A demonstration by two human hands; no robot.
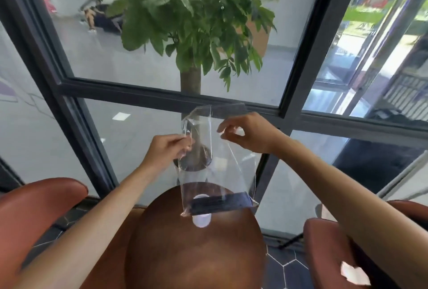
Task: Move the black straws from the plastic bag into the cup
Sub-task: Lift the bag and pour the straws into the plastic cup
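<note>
Hands hold a clear plastic bag [215, 168] up above the round brown table [194, 254]: the left hand [165, 148] pinches its left edge, the right hand [249, 132] pinches its right. Black straws [221, 204] lie across the bag's bottom. Behind them, blurred, sits what seems to be the cup [201, 219].

I've got the bag [215, 173] hanging between my left hand [165, 147] and right hand [249, 133], straws [220, 204] lying crosswise in its bottom. Cup [201, 219] sits on the table [196, 254] right under them, plant [192, 34] behind.
</note>
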